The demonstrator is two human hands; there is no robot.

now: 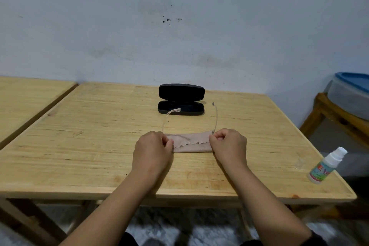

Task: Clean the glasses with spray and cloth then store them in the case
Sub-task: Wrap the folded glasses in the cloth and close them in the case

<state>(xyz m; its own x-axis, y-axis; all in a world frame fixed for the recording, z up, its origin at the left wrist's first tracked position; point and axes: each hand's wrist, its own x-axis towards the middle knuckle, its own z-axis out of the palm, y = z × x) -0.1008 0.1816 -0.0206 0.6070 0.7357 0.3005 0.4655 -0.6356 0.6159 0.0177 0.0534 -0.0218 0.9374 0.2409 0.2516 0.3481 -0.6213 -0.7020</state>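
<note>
Glasses (215, 118) — thin pale temples unfolded, front wrapped in beige cloth (191, 143) — held mid-table before the open black case (181, 99). Left hand (152, 147) and right hand (229, 145) pinch the cloth ends.

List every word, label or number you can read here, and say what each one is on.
"EX", in large red letters; the rest of the word is cut off from view: on the label of the small white plastic spray bottle at the table's right edge.
Smaller print on that label: too blurred to read.
Black hard-shell glasses case, beige cloth: no text visible.
</note>
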